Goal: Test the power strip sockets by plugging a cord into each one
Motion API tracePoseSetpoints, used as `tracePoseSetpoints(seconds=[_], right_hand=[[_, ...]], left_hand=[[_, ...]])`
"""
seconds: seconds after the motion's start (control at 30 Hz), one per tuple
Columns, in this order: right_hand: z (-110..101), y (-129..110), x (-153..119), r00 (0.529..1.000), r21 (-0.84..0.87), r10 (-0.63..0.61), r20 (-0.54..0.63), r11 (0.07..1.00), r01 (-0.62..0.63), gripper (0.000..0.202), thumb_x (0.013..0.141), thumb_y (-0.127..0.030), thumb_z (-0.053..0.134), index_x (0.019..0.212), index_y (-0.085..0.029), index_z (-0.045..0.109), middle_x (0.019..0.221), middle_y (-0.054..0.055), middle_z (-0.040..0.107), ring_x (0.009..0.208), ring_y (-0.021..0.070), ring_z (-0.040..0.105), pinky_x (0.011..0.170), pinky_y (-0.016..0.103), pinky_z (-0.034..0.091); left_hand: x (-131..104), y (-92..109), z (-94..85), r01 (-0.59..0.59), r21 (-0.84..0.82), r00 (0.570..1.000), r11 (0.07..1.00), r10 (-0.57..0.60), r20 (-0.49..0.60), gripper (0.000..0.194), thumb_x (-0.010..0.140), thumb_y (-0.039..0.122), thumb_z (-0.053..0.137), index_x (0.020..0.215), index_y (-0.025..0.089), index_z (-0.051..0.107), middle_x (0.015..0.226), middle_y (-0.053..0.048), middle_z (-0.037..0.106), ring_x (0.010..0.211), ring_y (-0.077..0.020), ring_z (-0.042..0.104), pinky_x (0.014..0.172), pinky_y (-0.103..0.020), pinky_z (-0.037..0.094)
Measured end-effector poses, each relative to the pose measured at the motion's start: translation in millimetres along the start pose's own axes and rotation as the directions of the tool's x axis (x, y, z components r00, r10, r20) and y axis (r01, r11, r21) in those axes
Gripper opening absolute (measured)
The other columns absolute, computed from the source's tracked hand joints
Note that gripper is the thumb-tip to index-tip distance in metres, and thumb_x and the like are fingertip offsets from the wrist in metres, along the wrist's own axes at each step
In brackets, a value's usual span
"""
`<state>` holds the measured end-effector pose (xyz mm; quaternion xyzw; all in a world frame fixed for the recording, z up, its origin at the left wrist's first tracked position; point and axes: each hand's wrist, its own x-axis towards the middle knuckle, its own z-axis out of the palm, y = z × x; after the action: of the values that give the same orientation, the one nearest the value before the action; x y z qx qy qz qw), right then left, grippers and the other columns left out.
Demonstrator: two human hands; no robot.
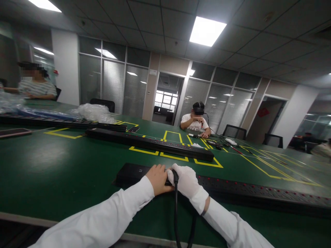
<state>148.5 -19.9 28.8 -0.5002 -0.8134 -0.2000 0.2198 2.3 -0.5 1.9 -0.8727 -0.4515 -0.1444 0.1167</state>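
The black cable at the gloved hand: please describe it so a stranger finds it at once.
On the green table, nearest the camera, a bare left hand rests on a black bar, beside a gloved right hand. From that hand, the black cable drops to the picture's bottom edge. Unlike cables farther back on the right, it hangs from a hand.

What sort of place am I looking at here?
Likely an office or meeting room used as a work area: blinds-backed glass partitions stand behind, while the big green table is marked with yellow lines and bears long black bars dotted with red.
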Motion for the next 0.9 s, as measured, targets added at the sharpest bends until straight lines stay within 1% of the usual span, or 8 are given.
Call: tracePoseSetpoints(seconds=[0.13, 0.27, 0.4, 0.57, 0.7, 0.9], right_hand=[[0.9, -0.6, -0.8, 1.0, -0.004, -0.001, 0.007, 1.0, 0.001, 0.026, 0.085, -0.035, 0.033, 0.079, -0.022, 0.054, 0.069, 0.0, 0.062, 0.063, 0.0114, 0.055, 0.057, 0.021, 0.025], [-0.1, -1.4, 0.0, 0.998, -0.093, 0.034, 0.053, 0.995, -0.029, 0.028, 0.084, -0.04, 0.033, 0.081, -0.02, 0.052, 0.064, 0.002, 0.062, 0.057, 0.0125, 0.054, 0.053, 0.023, 0.023], [0.2, -0.7, 0.5, 0.997, -0.153, 0.055, 0.057, 0.987, -0.046, 0.031, 0.084, -0.043, 0.032, 0.081, -0.02, 0.052, 0.061, 0.003, 0.061, 0.054, 0.0137, 0.054, 0.051, 0.023, 0.021], [2.3, 1.7, 0.1, 0.999, -0.097, 0.02, 0.033, 0.995, -0.017, 0.025, 0.083, -0.039, 0.034, 0.078, -0.022, 0.052, 0.06, 0.0, 0.06, 0.054, 0.0124, 0.053, 0.051, 0.022, 0.02], [1.6, 1.7, -0.6, 1.0, -0.057, 0.01, 0.021, 0.998, -0.008, 0.023, 0.083, -0.036, 0.036, 0.079, -0.022, 0.053, 0.063, 0.0, 0.061, 0.057, 0.0119, 0.054, 0.053, 0.022, 0.022], [-0.7, 1.9, -0.7, 0.999, -0.031, 0.001, 0.046, 1.0, 0.0, 0.025, 0.082, -0.039, 0.037, 0.08, -0.021, 0.054, 0.064, 0.0, 0.061, 0.057, 0.0108, 0.053, 0.053, 0.021, 0.023]], left_hand=[[0.0, 0.3, 0.1, -0.003, 0.006, 1.0, 1.0, 0.003, 0.007, 0.067, 0.068, 0.063, 0.041, 0.117, 0.018, 0.043, 0.092, -0.011, 0.055, 0.087, -0.0284, 0.05, 0.074, -0.039, 0.035], [0.5, -0.5, 0.8, 0.0, 0.005, 1.0, 1.0, 0.0, 0.022, 0.068, 0.068, 0.063, 0.043, 0.118, 0.017, 0.042, 0.093, -0.012, 0.054, 0.088, -0.0288, 0.049, 0.075, -0.04, 0.035], [0.5, -0.3, 0.4, -0.002, 0.008, 1.0, 1.0, 0.002, 0.025, 0.068, 0.068, 0.062, 0.042, 0.119, 0.017, 0.042, 0.092, -0.011, 0.054, 0.088, -0.0289, 0.049, 0.075, -0.04, 0.035], [0.2, 0.9, -1.3, -0.009, 0.019, 1.0, 1.0, 0.008, 0.015, 0.065, 0.069, 0.061, 0.041, 0.117, 0.017, 0.043, 0.091, -0.011, 0.055, 0.087, -0.0279, 0.05, 0.074, -0.039, 0.036], [0.5, 0.6, -1.0, -0.012, 0.021, 1.0, 1.0, 0.012, 0.009, 0.064, 0.07, 0.06, 0.04, 0.118, 0.018, 0.042, 0.09, -0.01, 0.055, 0.087, -0.0278, 0.05, 0.074, -0.039, 0.036], [0.4, -0.2, -0.1, -0.012, 0.021, 1.0, 1.0, 0.012, 0.007, 0.063, 0.07, 0.06, 0.041, 0.117, 0.018, 0.043, 0.089, -0.01, 0.055, 0.086, -0.0277, 0.051, 0.073, -0.039, 0.036]])
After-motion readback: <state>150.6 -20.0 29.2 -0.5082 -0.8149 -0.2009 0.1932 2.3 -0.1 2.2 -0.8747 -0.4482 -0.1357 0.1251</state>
